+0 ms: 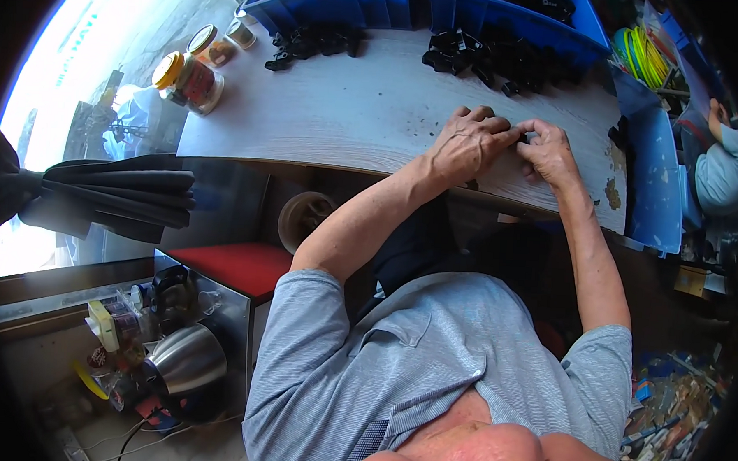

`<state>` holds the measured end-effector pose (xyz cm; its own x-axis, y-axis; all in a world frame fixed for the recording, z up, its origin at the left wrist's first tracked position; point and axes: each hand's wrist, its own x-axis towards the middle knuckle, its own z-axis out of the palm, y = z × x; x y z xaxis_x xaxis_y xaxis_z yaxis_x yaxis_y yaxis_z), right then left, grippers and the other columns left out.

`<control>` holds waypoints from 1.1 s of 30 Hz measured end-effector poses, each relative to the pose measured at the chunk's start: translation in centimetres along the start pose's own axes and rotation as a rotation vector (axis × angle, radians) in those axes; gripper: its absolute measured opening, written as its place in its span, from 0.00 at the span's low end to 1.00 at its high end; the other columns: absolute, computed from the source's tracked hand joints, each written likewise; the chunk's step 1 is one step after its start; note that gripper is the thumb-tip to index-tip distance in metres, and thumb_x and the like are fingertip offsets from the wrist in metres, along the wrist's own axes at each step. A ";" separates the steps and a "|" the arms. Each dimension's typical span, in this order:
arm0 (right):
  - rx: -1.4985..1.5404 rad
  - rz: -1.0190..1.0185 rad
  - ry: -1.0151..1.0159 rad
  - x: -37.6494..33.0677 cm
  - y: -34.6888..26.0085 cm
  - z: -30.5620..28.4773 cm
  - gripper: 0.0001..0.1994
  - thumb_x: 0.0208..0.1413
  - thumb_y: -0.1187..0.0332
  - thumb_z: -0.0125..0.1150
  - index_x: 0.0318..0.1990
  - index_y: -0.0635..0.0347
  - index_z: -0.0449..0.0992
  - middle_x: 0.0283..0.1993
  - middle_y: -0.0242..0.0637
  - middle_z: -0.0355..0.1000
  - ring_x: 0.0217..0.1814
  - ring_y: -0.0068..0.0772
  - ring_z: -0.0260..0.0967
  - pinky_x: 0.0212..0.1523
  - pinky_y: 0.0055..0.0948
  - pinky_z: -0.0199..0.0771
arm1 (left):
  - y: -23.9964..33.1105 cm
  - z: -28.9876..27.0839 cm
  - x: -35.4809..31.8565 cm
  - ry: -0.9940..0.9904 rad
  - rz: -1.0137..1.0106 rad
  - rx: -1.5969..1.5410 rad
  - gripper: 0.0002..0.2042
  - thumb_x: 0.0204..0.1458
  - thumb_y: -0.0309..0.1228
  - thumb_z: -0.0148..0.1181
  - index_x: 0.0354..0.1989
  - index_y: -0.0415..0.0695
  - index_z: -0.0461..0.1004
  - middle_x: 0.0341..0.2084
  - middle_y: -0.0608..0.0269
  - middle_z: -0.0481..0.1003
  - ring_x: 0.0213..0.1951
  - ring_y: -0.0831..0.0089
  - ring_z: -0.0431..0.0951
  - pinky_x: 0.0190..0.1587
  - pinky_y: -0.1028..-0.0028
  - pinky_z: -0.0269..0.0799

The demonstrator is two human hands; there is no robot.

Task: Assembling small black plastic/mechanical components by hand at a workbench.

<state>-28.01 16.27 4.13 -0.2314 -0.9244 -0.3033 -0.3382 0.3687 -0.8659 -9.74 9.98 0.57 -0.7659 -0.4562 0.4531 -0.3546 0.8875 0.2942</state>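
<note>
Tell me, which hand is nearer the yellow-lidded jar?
Left. The left hand rests mid-table, the yellow-lidded jar far off to its left; the right hand sits beyond it, farther away.

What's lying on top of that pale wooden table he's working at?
On the table: two heaps of small black parts, lidded jars at the left corner, and both hands, left hand and right hand, pinching together. Whatever they pinch is covered by the fingers.

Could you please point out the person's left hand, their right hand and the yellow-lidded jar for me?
left hand (470, 143): head view, back of hand.
right hand (551, 152): head view, back of hand.
yellow-lidded jar (196, 85): head view, glass side.
</note>
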 end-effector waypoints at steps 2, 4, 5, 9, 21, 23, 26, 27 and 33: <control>0.001 0.003 0.001 0.0 -0.1 0.0 0.13 0.54 0.76 0.62 0.48 0.61 0.77 0.22 0.28 0.68 0.18 0.19 0.66 0.16 0.22 0.67 | 0.1 -0.1 -0.1 -0.030 -0.009 0.048 0.20 0.58 0.28 0.60 0.61 0.54 0.76 0.56 0.62 0.77 0.59 0.58 0.74 0.61 0.60 0.68; 0.000 0.006 0.010 0.1 0.0 -0.1 0.13 0.54 0.76 0.62 0.48 0.61 0.77 0.22 0.28 0.69 0.18 0.19 0.66 0.17 0.22 0.67 | 0.0 0.0 -0.1 -0.003 -0.023 0.006 0.19 0.57 0.29 0.61 0.58 0.50 0.77 0.54 0.59 0.77 0.58 0.56 0.74 0.60 0.58 0.69; 0.006 -0.004 -0.003 0.4 0.4 -0.1 0.13 0.54 0.75 0.64 0.48 0.61 0.77 0.23 0.28 0.69 0.17 0.19 0.66 0.16 0.22 0.67 | -0.1 0.1 -0.1 0.000 -0.015 0.003 0.19 0.57 0.29 0.61 0.58 0.50 0.77 0.54 0.59 0.77 0.58 0.56 0.74 0.60 0.58 0.69; 0.100 0.021 0.016 0.0 0.1 -0.5 0.16 0.51 0.70 0.70 0.46 0.62 0.76 0.17 0.26 0.66 0.14 0.19 0.65 0.14 0.22 0.68 | -3.5 -0.9 -0.3 0.467 -0.124 -0.023 0.17 0.47 0.25 0.68 0.48 0.45 0.79 0.46 0.53 0.79 0.47 0.53 0.78 0.51 0.60 0.76; 0.540 0.107 0.578 0.8 4.5 -10.6 0.18 0.53 0.66 0.72 0.50 0.59 0.77 0.16 0.29 0.63 0.20 0.29 0.72 0.26 0.31 0.83 | -19.2 -6.0 -3.0 0.392 -0.632 0.544 0.10 0.55 0.34 0.56 0.42 0.49 0.81 0.40 0.56 0.81 0.46 0.52 0.78 0.49 0.57 0.74; 0.558 0.134 0.760 1.0 5.3 -12.4 0.14 0.53 0.65 0.72 0.46 0.57 0.80 0.16 0.28 0.63 0.21 0.30 0.72 0.28 0.33 0.84 | -18.0 -6.0 -3.0 0.386 -0.624 0.477 0.10 0.55 0.34 0.57 0.41 0.49 0.82 0.39 0.56 0.81 0.46 0.52 0.78 0.49 0.58 0.74; 0.549 0.147 0.771 0.8 5.3 -12.6 0.14 0.53 0.65 0.72 0.46 0.57 0.80 0.16 0.29 0.63 0.20 0.30 0.72 0.28 0.33 0.84 | -16.4 -6.3 -3.8 0.316 -0.626 0.375 0.10 0.55 0.35 0.58 0.40 0.48 0.83 0.37 0.56 0.81 0.44 0.52 0.78 0.49 0.60 0.72; 0.529 0.152 0.728 0.9 5.1 -12.2 0.15 0.53 0.64 0.73 0.46 0.57 0.80 0.16 0.29 0.63 0.21 0.30 0.72 0.28 0.33 0.84 | -16.0 -6.3 -4.0 0.311 -0.618 0.367 0.10 0.56 0.35 0.59 0.41 0.47 0.83 0.37 0.55 0.81 0.43 0.52 0.78 0.49 0.60 0.72; 0.402 0.089 0.384 2.9 2.4 -6.7 0.19 0.53 0.64 0.72 0.51 0.55 0.77 0.17 0.27 0.64 0.18 0.23 0.70 0.22 0.26 0.80 | -15.6 -6.2 -4.2 0.374 -0.669 0.277 0.12 0.56 0.35 0.60 0.45 0.47 0.83 0.37 0.54 0.81 0.43 0.52 0.78 0.50 0.60 0.72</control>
<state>-35.65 15.19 3.83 -0.5840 -0.7617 -0.2807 0.0548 0.3081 -0.9498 2.34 -2.36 -0.71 -0.1324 -0.8437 0.5202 -0.8309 0.3806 0.4058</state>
